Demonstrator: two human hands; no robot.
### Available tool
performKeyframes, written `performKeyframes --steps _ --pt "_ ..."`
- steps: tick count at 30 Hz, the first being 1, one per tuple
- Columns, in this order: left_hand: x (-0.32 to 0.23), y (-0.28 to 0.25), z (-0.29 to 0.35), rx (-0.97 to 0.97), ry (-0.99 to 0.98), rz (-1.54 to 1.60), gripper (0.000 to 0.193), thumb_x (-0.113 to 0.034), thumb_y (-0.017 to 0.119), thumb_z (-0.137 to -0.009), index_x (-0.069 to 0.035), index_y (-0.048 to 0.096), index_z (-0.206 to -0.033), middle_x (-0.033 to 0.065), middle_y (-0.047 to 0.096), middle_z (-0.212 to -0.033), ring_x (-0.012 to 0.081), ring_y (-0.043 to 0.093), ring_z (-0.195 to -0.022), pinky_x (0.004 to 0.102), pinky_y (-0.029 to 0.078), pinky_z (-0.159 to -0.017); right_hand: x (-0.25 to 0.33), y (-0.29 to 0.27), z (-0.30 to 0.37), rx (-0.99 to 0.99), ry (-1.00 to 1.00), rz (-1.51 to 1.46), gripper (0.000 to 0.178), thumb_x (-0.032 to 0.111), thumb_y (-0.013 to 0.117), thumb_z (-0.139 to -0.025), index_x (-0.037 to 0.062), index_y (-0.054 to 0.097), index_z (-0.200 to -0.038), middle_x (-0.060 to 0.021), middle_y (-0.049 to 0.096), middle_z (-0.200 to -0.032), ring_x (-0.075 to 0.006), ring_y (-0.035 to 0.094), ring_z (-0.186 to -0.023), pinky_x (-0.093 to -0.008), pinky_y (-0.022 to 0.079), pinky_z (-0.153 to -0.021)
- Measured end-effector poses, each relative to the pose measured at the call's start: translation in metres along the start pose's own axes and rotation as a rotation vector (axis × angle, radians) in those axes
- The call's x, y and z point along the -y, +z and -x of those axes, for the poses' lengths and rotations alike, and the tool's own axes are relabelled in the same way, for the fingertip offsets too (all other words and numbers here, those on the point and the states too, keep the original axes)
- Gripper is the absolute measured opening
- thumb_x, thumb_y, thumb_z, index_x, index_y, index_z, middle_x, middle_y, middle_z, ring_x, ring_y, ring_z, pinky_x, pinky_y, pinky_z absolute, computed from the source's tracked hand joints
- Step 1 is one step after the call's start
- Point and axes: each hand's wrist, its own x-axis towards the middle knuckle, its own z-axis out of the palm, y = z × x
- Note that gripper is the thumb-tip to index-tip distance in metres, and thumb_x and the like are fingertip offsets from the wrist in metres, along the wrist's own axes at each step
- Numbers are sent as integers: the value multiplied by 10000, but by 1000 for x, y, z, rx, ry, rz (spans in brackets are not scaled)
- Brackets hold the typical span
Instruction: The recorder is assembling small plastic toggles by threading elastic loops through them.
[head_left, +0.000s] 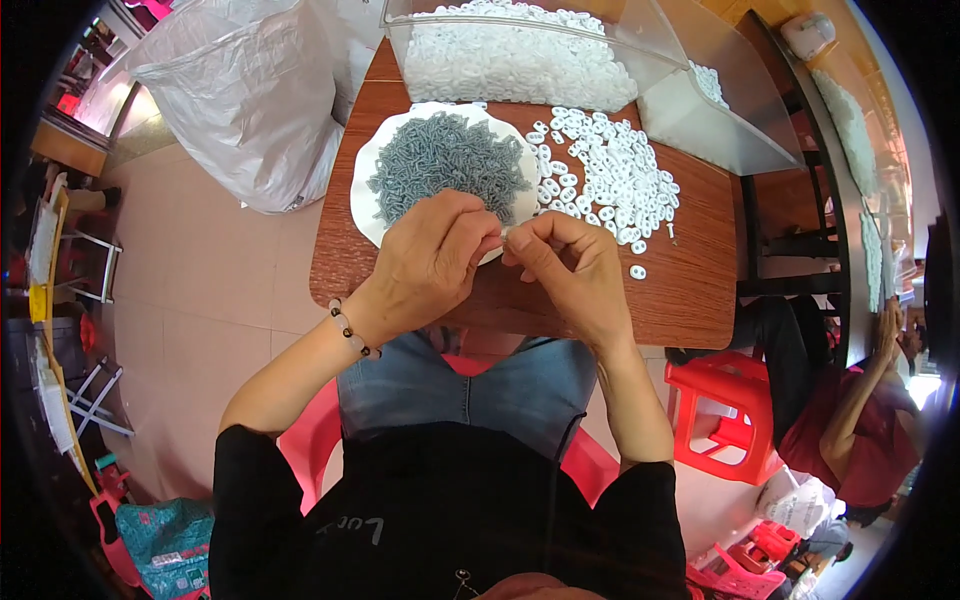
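Brown wood is forming the top of the bench [690, 290], at which the person is sitting. A white plate [363, 190] with a wavy rim is standing on its left part and carrying a heap of thin grey pieces [450, 160]. To the right of the plate, many white ovals [620, 180], each showing two holes, are lying spread and partly overlapping; one is lying apart, just beside the right hand [578, 268]. The left hand [432, 255], its wrist wearing a beaded bracelet [347, 328], is covering the near part of the plate from above. The fingers of both hands are meeting just past the plate's near right edge, each thumb and forefinger closing in a pinch on a small piece [505, 235]; its kind is too small to tell.

A clear bin [640, 25] filled with more white ovals is standing along the far side of the bench, and a side bin [700, 125] is adjoining it at the right. A pale sack [245, 100] is standing on the floor [200, 260] at far left. On the right, a co-worker [840, 430] in dark red is sitting near a red stool [720, 372].
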Motion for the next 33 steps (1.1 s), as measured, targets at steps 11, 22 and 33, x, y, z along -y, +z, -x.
performKeyframes --steps 11,22,33 --pt "4 2 3 -40 7 -4 172 -43 669 -782 -49 569 -921 88 555 -897 267 590 -723 355 487 -599 1 8 -4 -30 20 -99 176 175 643 -909 8 684 -869 -10 666 -758 -42 577 -691 -193 448 -609" --pt "-48 -10 6 134 -833 676 104 -96 514 -956 6 505 -940 135 534 -790 223 524 -669 323 429 -618 -15 -24 7 -283 -451 842 36 31 690 -806 29 666 -832 -59 642 -753 -164 569 -681 -287 444 -617" --pt "-68 27 34 314 -817 720 150 -152 507 -984 -9 524 -943 4 483 -732 77 448 -639 242 381 -567 -42 -34 18 -272 -414 976 117 53 716 -767 51 709 -883 -78 639 -784 -248 583 -751 -350 478 -660"
